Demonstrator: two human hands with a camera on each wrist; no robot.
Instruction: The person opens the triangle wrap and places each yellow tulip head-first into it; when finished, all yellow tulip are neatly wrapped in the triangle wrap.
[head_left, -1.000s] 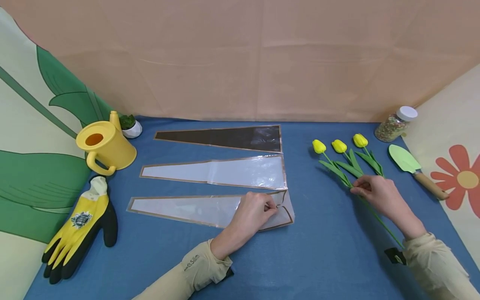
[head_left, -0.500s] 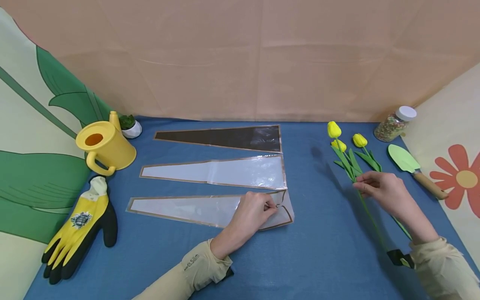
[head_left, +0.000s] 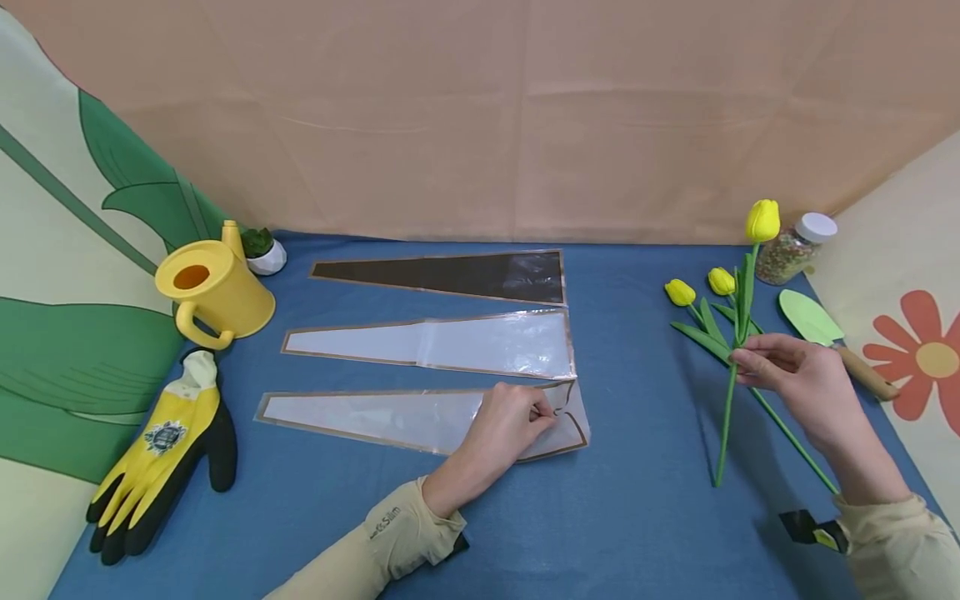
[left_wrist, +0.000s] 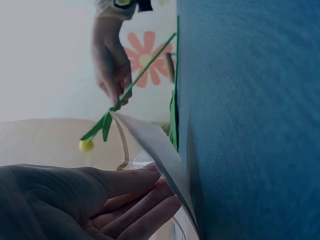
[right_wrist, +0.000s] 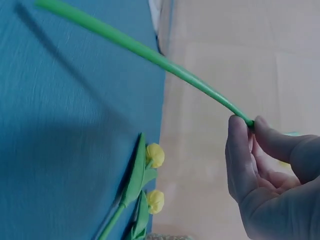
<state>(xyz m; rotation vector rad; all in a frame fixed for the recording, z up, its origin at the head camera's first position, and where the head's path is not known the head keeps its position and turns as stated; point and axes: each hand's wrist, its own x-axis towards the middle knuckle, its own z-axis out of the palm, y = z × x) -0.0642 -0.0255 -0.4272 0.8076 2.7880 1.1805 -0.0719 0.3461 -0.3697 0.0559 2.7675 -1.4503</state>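
Note:
In the head view my right hand (head_left: 810, 387) pinches a yellow tulip (head_left: 726, 433) by its green stem, just below the leaves. The bloom points up and away, and the bare stem (right_wrist: 135, 47) slants above the blue cloth in the right wrist view. Two more tulips (head_left: 679, 292) lie on the cloth beneath. At the near flower sleeve (head_left: 375, 412), white with a brown border, my left hand (head_left: 501, 425) pinches the wide end between thumb and fingers. That sleeve's mouth (left_wrist: 145, 137) gapes in the left wrist view.
Behind the near sleeve lie a second white sleeve (head_left: 495, 342) and a black one (head_left: 450, 277). A yellow watering can (head_left: 217, 292), potted plant (head_left: 264, 254) and garden glove (head_left: 168, 450) are at left. A jar (head_left: 787, 254) and trowel (head_left: 813, 317) stand and lie at right.
The right hand has lifted one tulip off the cloth and moved it right, turning it from leaning left to nearly upright in view. The left hand has stayed at the sleeve.

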